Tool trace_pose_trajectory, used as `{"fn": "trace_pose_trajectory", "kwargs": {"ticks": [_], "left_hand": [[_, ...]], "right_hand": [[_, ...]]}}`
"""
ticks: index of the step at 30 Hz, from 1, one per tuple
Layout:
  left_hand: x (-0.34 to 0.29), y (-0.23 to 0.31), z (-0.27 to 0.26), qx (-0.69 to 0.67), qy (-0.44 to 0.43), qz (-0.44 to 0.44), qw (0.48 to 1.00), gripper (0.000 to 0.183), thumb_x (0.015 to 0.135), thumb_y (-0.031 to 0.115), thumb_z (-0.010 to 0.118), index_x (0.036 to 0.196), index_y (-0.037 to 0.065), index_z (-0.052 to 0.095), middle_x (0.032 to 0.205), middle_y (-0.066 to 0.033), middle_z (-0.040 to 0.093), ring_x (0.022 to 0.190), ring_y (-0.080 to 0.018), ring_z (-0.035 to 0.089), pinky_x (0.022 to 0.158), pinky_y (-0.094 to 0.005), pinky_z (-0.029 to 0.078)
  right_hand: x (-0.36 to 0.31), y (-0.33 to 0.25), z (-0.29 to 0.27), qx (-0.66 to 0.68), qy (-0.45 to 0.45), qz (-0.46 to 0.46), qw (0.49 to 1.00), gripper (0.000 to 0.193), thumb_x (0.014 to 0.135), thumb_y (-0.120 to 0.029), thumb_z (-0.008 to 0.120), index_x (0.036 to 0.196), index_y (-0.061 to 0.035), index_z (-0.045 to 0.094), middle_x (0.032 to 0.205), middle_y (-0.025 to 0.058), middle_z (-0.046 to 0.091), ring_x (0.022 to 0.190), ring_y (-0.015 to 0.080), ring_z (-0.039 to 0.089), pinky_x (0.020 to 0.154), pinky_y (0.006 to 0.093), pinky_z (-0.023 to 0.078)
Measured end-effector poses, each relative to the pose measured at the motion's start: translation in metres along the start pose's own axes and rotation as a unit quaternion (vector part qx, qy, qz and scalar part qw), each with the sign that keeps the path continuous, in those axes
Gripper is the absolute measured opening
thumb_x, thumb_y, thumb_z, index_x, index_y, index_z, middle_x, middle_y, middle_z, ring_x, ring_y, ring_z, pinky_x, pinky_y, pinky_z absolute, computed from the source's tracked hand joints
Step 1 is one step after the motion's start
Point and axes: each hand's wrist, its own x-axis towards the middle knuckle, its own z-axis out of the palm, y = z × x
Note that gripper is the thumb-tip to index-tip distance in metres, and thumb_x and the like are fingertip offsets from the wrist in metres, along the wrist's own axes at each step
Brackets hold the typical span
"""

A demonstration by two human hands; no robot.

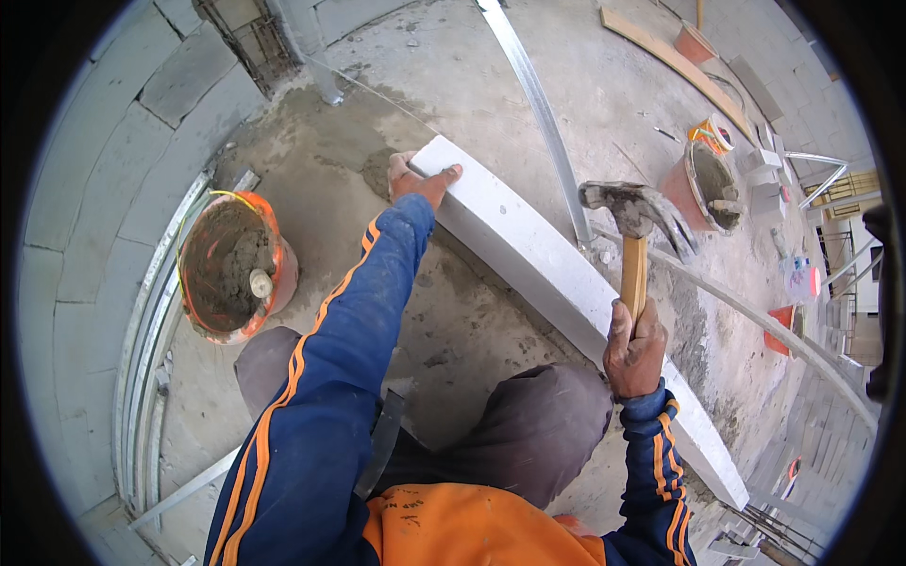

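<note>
My left hand (422, 179) had its fingers and thumb clamped over the far end of a long white concrete block (528, 247), which lay diagonally across the grey floor (462, 330) before me, while my right hand (635, 349) was wrapped around the wooden handle of a grey metal claw hammer (635, 269). The block looked stiff, bulky and chalky, its edges likely to chip, so broad holds near both ends seemed safest.
</note>
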Motion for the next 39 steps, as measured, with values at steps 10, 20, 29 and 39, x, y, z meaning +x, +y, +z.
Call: {"fn": "trace_pose_trajectory", "kwargs": {"ticks": [10, 20, 29, 39], "left_hand": [[-0.006, 0.009, -0.002, -0.012, 0.007, -0.015, 1.000, 0.074, 0.066, 0.020, 0.092, 0.121, 0.005, 0.045, 0.122, -0.0198, 0.056, 0.108, -0.0302, 0.062, 0.092, -0.0394, 0.055], [-0.008, 0.010, -0.005, -0.032, -0.001, -0.016, 0.999, 0.080, 0.063, 0.024, 0.093, 0.122, 0.003, 0.044, 0.120, -0.0203, 0.058, 0.106, -0.0288, 0.063, 0.091, -0.0383, 0.054], [-0.001, 0.008, -0.003, -0.029, -0.009, -0.024, 0.999, 0.078, 0.065, 0.026, 0.092, 0.121, 0.004, 0.044, 0.121, -0.0199, 0.056, 0.107, -0.0305, 0.062, 0.093, -0.0409, 0.053], [-0.003, 0.008, -0.002, -0.025, -0.008, -0.005, 1.000, 0.080, 0.065, 0.029, 0.092, 0.123, 0.002, 0.044, 0.120, -0.0196, 0.056, 0.106, -0.0280, 0.061, 0.093, -0.0390, 0.052]], "right_hand": [[0.025, -0.005, 0.034, -0.036, -0.120, 0.004, 0.992, 0.027, 0.096, -0.021, 0.062, 0.089, 0.0022, 0.050, 0.061, 0.0274, 0.057, 0.061, 0.0487, 0.061, 0.054, 0.0513, 0.048], [0.056, -0.023, 0.055, -0.036, -0.159, -0.026, 0.986, 0.028, 0.096, -0.022, 0.062, 0.090, 0.0042, 0.054, 0.063, 0.0289, 0.058, 0.062, 0.0491, 0.061, 0.056, 0.0515, 0.048], [0.067, -0.020, 0.071, -0.080, -0.173, -0.053, 0.980, 0.031, 0.096, -0.025, 0.063, 0.088, 0.0026, 0.051, 0.065, 0.0291, 0.060, 0.063, 0.0480, 0.063, 0.058, 0.0534, 0.050], [0.062, -0.010, 0.070, -0.086, -0.144, -0.029, 0.985, 0.032, 0.096, -0.028, 0.063, 0.090, 0.0025, 0.052, 0.061, 0.0272, 0.059, 0.061, 0.0466, 0.064, 0.055, 0.0517, 0.050]]}}
